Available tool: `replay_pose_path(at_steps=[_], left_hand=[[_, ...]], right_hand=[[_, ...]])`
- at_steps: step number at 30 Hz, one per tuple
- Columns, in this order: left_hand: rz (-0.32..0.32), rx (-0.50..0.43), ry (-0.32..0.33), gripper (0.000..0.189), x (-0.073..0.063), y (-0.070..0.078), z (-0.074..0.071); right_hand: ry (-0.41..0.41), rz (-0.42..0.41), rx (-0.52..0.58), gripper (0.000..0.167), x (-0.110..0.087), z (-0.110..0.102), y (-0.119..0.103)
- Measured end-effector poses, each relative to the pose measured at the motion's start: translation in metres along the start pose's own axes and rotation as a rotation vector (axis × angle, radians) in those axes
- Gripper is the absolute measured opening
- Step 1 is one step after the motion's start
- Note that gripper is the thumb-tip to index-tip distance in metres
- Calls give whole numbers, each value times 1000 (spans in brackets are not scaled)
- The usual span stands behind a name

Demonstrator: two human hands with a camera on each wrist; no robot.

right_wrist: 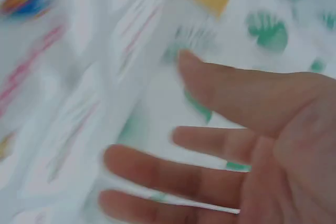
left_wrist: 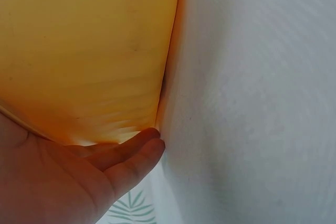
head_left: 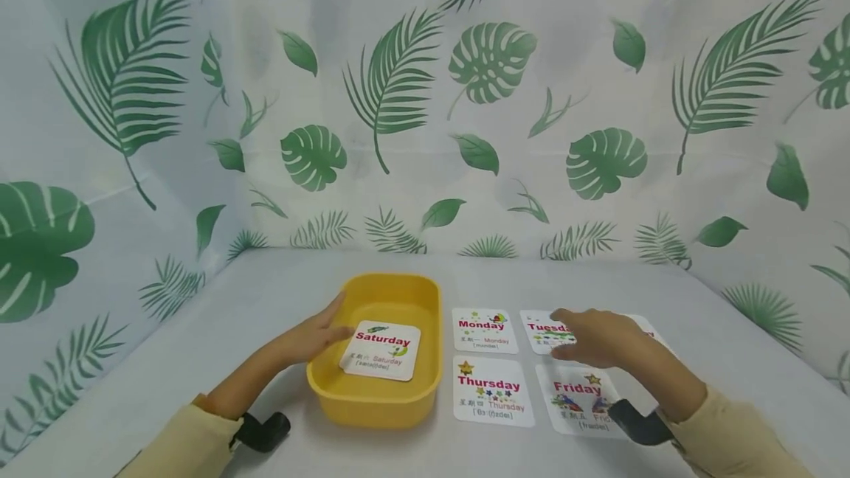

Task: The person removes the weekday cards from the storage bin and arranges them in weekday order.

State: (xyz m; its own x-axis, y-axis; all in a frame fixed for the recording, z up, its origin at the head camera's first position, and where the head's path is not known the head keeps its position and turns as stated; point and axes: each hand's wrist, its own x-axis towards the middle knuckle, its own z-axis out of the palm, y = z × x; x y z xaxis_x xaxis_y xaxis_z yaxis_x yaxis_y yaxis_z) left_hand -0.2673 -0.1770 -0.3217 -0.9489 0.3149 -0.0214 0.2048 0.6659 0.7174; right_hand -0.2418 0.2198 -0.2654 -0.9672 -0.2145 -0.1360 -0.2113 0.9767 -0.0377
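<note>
My left hand (head_left: 308, 338) grips the left side of a yellow plastic tub (head_left: 378, 413), its thumb over the rim and its other fingers against the outside wall. A white Saturday word card (head_left: 382, 360) lies inside the tub, close to that thumb. Over the Tuesday card (head_left: 536, 338) hovers my right hand (head_left: 598, 336), fingers spread and holding nothing; it covers part of that card. In the right wrist view the palm and spread fingertips (right_wrist: 123, 158) stand apart from the cards, which look blurred.
The Monday card (head_left: 483, 344) and Thursday card (head_left: 491, 408) lie right of the tub. A Friday card (head_left: 578, 408) sits below Tuesday, and a further card (head_left: 643, 324) is mostly behind the right hand. Leaf-patterned cloth (head_left: 425, 168) hangs behind the white table (head_left: 265, 279).
</note>
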Motion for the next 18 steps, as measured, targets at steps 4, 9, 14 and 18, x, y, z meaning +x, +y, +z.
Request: replay_pose_path(at_steps=[4,9,14,18], left_hand=[[-23,-2,2,72,1,3,0],[-27,-14,16,72,0,3,1],[-21,-11,20,72,-1,1,3],[-5,8,19,72,1,2,1]], right_hand=[[77,-99,14,63,13,-17,-48],[58,-215,110,66,44,-16,-110],[37,-283,-14,77,78,8,-157],[-19,-216,-89,85,93,23,-179]])
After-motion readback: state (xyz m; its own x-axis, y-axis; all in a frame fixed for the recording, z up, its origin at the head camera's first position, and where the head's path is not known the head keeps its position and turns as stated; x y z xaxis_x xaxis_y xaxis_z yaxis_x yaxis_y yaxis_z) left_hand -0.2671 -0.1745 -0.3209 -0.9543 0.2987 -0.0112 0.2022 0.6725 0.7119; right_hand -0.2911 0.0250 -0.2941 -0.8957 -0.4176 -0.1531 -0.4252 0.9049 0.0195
